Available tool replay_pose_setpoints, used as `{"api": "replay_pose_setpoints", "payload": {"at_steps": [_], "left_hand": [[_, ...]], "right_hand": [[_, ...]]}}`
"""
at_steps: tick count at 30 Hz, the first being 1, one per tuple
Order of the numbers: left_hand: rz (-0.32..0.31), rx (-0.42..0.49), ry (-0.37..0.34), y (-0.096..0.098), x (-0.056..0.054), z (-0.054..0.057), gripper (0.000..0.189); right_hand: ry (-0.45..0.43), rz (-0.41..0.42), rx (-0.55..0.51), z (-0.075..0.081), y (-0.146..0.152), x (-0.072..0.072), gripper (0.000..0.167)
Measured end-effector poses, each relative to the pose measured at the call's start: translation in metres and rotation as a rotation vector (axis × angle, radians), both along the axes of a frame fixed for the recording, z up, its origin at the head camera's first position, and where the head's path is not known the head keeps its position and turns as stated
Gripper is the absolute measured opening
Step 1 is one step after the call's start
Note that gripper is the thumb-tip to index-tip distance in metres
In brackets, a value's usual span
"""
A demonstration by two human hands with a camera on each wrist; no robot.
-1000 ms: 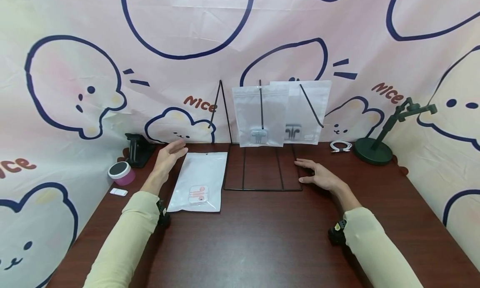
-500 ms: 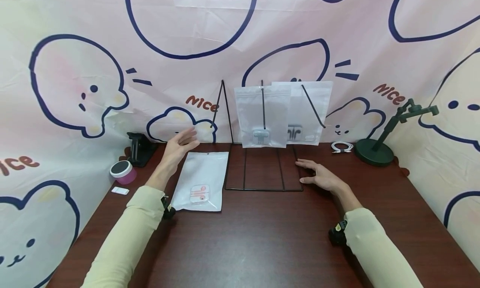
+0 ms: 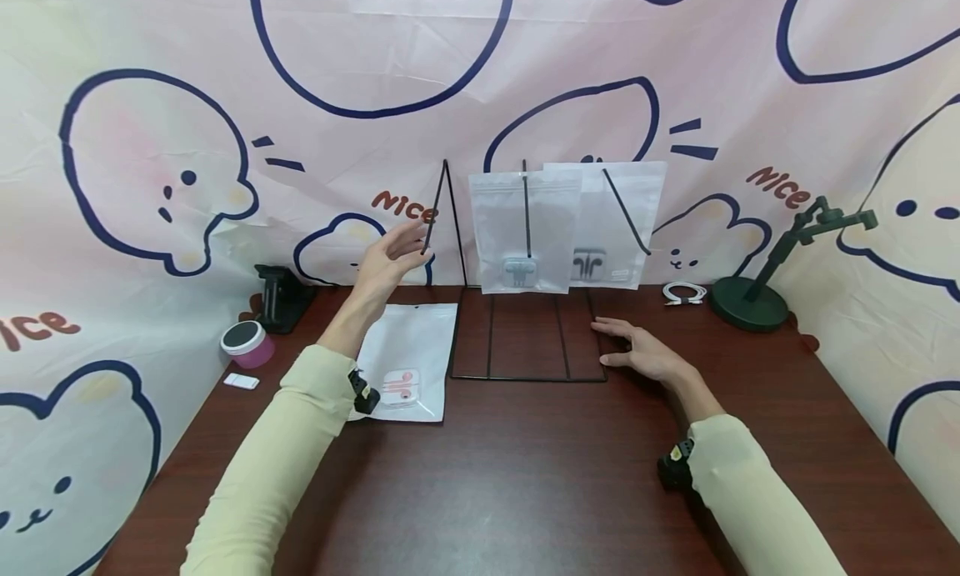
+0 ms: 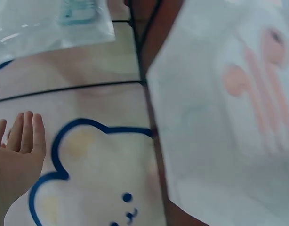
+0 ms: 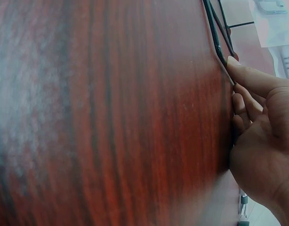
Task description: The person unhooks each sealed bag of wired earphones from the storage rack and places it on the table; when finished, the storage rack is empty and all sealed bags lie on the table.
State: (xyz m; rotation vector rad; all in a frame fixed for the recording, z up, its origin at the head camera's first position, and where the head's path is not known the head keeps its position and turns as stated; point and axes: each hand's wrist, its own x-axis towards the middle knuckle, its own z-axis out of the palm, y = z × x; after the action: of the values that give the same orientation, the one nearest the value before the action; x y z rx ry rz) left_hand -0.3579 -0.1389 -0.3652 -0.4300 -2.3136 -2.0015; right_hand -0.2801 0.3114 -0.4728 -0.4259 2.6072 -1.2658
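A black wire display rack [image 3: 528, 380] stands at the back of the table. My left hand [image 3: 384, 266] is raised, holding nothing, fingers extended beside the rack's bare left hook [image 3: 432, 213]; contact is unclear. Below it a white zip pouch [image 3: 412, 338] lies flat, showing pink earphones in a case; my forearm covers its left edge. The left wrist view shows my hand [image 4: 20, 150] with spread fingers. My right hand [image 3: 641, 355] rests its thumb and fingertips, set apart, on the rack's right base wire. Two clear-fronted pouches, a middle one [image 3: 495, 217] and a right one [image 3: 633, 209], hang from hooks.
At the left edge are a black stand [image 3: 281, 301], a pink jar with a dark lid [image 3: 251, 351] and a small white block [image 3: 241, 382]. On the right lie a coiled white cable [image 3: 683, 293] and a green stand [image 3: 748, 303]. A printed cloth [image 3: 360, 26] forms the backdrop.
My left hand has risen and moved right, from above the lying pouch's upper left to beside the bare left hook. My right hand stays at the rack's base.
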Motion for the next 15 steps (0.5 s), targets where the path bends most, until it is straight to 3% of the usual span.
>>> {"api": "replay_pose_setpoints", "payload": {"at_steps": [6,15], "left_hand": [[-0.058,0.063,0.034,0.025,-0.004,0.019,0.06],[-0.14,-0.004,0.082,0.048,-0.007,0.039,0.069]], "right_hand": [[0.001,-0.001,0.007,-0.001,0.001,0.0,0.065],[0.005,-0.001,0.008,-0.003,0.002,-0.003,0.065]]}}
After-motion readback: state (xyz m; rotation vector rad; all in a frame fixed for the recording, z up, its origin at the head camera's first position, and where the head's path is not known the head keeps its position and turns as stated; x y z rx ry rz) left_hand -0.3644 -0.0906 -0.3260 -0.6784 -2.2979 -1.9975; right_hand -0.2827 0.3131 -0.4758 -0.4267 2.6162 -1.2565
